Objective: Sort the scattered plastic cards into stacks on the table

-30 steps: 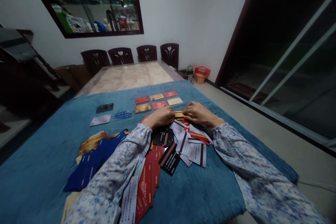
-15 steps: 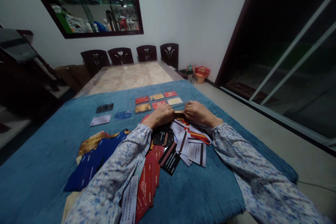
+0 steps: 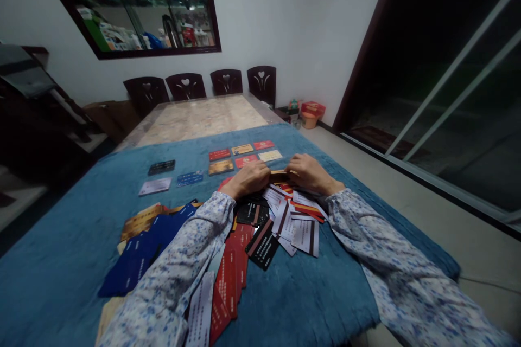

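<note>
My left hand (image 3: 248, 179) and my right hand (image 3: 308, 173) are both closed on a small stack of gold-brown cards (image 3: 279, 176) held between them, just above the blue cloth (image 3: 61, 238). Below my wrists lies a loose heap of white, black and red cards (image 3: 280, 219). A fan of dark blue cards (image 3: 142, 252) and some gold ones (image 3: 140, 219) lie to the left. Beyond my hands, single cards are laid out in rows: red and gold ones (image 3: 240, 154), a black card (image 3: 161, 166), a blue card (image 3: 190, 178) and a pale card (image 3: 155, 186).
The blue cloth covers the near part of a long marble-topped table (image 3: 199, 116). Several dark chairs (image 3: 203, 84) stand at its far end under a glass wall cabinet (image 3: 134, 5). A dark sliding door (image 3: 448, 81) is on the right, with red containers (image 3: 311, 114) on the floor.
My two hands have stayed closed on the gold-brown stack, shifting only slightly. The view has drifted a little.
</note>
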The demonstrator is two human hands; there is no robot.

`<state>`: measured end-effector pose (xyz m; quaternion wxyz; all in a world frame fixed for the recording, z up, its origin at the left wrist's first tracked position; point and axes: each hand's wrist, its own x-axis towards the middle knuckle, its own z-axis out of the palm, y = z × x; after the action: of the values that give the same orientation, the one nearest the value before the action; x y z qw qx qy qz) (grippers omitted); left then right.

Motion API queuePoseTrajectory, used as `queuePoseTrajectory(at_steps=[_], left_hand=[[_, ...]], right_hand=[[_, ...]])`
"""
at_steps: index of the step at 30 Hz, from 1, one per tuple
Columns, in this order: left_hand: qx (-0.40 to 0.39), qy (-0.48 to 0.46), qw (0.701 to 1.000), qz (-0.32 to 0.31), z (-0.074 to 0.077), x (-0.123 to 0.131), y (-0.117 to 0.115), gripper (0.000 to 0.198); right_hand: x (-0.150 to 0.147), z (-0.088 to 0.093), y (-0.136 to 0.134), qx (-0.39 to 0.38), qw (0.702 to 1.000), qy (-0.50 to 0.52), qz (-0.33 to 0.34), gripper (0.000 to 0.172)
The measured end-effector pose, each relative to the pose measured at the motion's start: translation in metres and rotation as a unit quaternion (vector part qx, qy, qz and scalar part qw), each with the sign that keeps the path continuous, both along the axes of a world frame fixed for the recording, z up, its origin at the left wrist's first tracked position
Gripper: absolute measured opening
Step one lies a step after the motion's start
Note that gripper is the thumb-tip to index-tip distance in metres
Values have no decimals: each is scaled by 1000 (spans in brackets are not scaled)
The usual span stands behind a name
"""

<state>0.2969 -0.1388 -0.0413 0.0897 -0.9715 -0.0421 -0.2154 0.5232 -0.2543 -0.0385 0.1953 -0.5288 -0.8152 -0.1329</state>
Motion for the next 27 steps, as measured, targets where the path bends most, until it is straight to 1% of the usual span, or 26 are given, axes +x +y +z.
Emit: queuePoseTrajectory(at_steps=[4,8,10,13,18,23,27], left_hand=[[-20,-32,999,-6,-2,-1,0,21],[-74,-60,995,-2,-6,-1,1,20],[-99,-77,992,4,-8,0,3,18],[-116,-85,989,16,-10,-1,6,15],[-148,-95,984,35,-9,-1,7,14],[-173,-100,979,32,-6,-3,4,13],[-180,-100,978,33,-7,-2,5,14]], right_hand=[[1,-2,1,35,999,5,-9,15],[0,-3,1,43,999,13,-26,14],[0,-4,1,37,999,16,-31,14],[1,-5,1,24,998,28,-50,12],[3,-5,-1,-5,996,39,-83,13],[2,-2,-2,-27,994,46,-94,11],[3,-3,-1,-30,993,73,-92,12]])
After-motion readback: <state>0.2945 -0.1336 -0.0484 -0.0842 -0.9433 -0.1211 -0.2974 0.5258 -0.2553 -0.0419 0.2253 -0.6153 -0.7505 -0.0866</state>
